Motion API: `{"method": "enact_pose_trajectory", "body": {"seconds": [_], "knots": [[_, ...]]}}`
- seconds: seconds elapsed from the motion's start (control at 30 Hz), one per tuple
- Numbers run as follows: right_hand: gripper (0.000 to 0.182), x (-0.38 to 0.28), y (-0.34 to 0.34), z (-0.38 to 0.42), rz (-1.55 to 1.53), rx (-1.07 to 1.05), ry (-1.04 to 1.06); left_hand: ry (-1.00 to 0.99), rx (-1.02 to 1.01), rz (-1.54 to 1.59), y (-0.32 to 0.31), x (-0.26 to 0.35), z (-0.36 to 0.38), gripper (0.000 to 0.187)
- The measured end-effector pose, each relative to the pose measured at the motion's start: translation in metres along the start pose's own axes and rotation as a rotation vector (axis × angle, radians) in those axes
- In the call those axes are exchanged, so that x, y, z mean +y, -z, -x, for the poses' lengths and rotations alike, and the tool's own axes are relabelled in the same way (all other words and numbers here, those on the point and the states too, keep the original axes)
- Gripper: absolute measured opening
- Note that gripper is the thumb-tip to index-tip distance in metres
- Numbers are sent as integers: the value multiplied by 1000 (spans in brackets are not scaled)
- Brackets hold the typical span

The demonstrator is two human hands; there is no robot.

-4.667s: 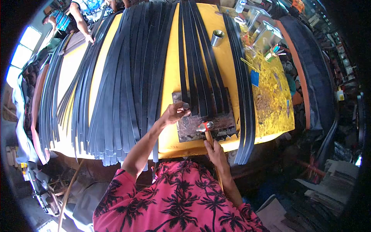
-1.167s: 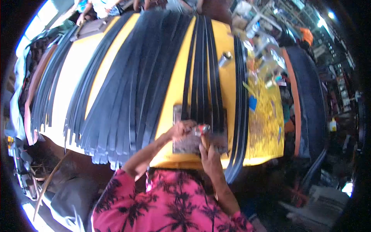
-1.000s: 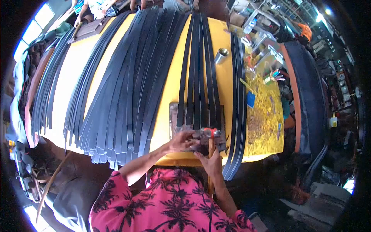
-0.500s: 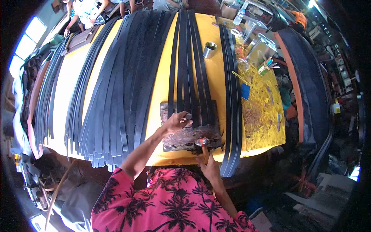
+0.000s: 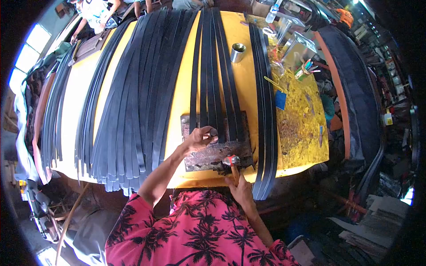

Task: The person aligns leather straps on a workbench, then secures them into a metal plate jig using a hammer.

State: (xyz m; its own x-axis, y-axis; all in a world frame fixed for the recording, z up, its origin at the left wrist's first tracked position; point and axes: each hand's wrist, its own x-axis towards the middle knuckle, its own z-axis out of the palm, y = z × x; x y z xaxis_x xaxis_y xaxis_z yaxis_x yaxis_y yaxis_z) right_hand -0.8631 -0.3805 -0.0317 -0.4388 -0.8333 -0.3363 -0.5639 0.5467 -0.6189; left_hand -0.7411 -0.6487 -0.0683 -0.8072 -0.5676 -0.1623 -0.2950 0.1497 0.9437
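My left hand (image 5: 198,137) is closed around a small metal punch, held on the near end of a black strap (image 5: 212,80). That strap is one of several lying lengthwise over a worn cutting block (image 5: 213,153) on the yellow table (image 5: 244,84). My right hand (image 5: 242,191) grips the wooden handle of a hammer (image 5: 231,161). Its steel head rests low over the block's near edge, right of the punch.
A wide fan of black straps (image 5: 133,97) covers the table's left half, and a few more (image 5: 265,111) run along the right. A metal cup (image 5: 238,52), tins and clutter (image 5: 297,48) sit at the far right. Other people (image 5: 95,13) work at the far end.
The hammer came up against the punch about a second ago and has dropped back to the block's near edge. My left hand moved the punch up onto the strap ends.
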Motion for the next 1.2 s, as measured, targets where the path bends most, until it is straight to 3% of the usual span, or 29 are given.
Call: {"method": "enact_pose_trajectory", "body": {"seconds": [0.17,0.27,0.33,0.43,0.47,0.53,0.63,0.7,0.73,0.77,0.83,0.87,0.9,0.97,1.0,1.03,1.07,1.1,1.13,1.17,1.2], "knots": [[72,-1,1,0,-9,-8,-30,-84,40,-19,-3,-12,0,21],[72,-5,1,1,19,78,71,-65,39,-60,-2,-6,3,22],[73,-12,7,0,-30,-31,-94,-36,56,-51,-1,6,9,22],[66,-22,14,-3,-40,-20,-106,-191,120,-98,-8,-1,14,23],[66,-32,20,-5,-35,-17,-101,-151,95,-141,-9,-6,14,22],[54,-66,46,-8,-127,130,157,-179,103,-140,-8,-2,18,22],[50,-146,114,5,-220,290,329,-176,91,-85,-10,-2,21,23],[43,-155,134,21,-212,514,493,-285,91,-51,-10,-4,22,24],[37,-188,139,26,-759,499,523,-336,123,-64,-11,-8,22,26],[32,-194,145,25,-670,400,670,-333,131,-60,-12,-10,22,26],[32,-128,110,8,-184,353,554,-331,115,-91,-12,-12,20,27],[38,-145,79,-17,-216,435,580,-234,87,-102,-4,10,28,29],[47,-129,51,-31,-78,270,447,-227,93,-97,-3,8,28,29],[43,-101,28,-35,38,41,68,-297,90,-175,-5,0,27,34],[44,-97,36,-48,30,62,144,-417,174,-288,-15,-23,19,36],[45,-99,40,-32,4,61,154,-357,169,-246,-6,2,30,35],[56,-92,43,-32,21,-25,-35,-178,78,-175,-15,30,51,34],[56,-82,41,-33,20,-11,-24,-38,34,-147,1,59,46,33],[62,-75,36,-43,-81,172,140,123,-21,-2,-14,38,43,35],[69,-71,34,-35,-179,320,262,-46,47,281,-33,36,47,30],[78,-62,36,-31,-197,210,66,53,-53,346,-52,30,62,31]]}}
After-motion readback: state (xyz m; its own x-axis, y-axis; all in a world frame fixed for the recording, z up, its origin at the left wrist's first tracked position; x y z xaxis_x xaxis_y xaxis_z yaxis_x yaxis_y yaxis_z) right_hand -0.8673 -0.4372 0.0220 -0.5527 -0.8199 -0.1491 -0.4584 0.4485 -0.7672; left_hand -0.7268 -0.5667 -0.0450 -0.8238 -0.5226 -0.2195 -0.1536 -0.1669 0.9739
